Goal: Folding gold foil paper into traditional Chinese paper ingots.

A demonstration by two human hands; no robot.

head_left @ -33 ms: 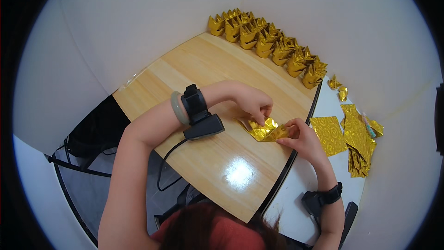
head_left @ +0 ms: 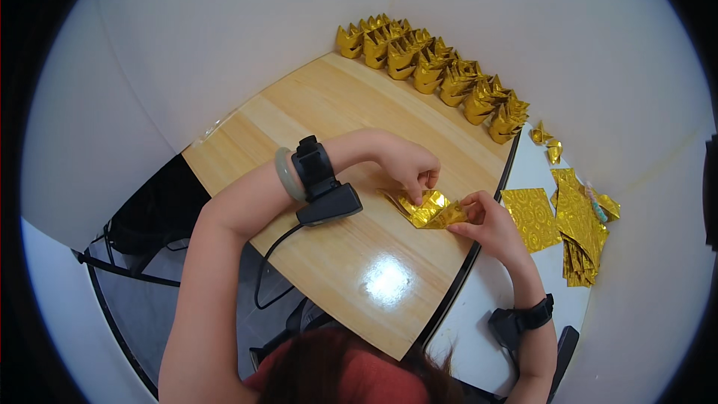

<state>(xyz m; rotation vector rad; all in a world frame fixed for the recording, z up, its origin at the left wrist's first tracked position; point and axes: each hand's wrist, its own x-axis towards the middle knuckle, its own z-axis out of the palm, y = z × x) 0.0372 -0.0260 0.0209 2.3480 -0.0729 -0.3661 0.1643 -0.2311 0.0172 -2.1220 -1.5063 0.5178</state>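
Note:
A piece of folded gold foil paper (head_left: 428, 210), shiny and partly opened up, rests over the wooden table near its right edge. My left hand (head_left: 411, 170) reaches in from above with its fingers curled, and a fingertip presses on the paper's upper left side. At the paper's right end, my right hand (head_left: 490, 226) pinches it between thumb and fingers. Part of the fold is hidden behind the fingers. Each wrist wears a black strapped device, and a pale bangle (head_left: 286, 173) sits on my left forearm.
Rows of folded gold paper shapes (head_left: 430, 67) line the wooden table's far right edge. On the white table (head_left: 467, 314) lie a gold sheet (head_left: 531, 217), a stack of gold sheets (head_left: 580, 232) and two small folded pieces (head_left: 553, 151). A black cable (head_left: 262, 284) hangs over the near edge.
My left fingertip has shifted slightly to the left on the gold foil paper. The right hand keeps its place.

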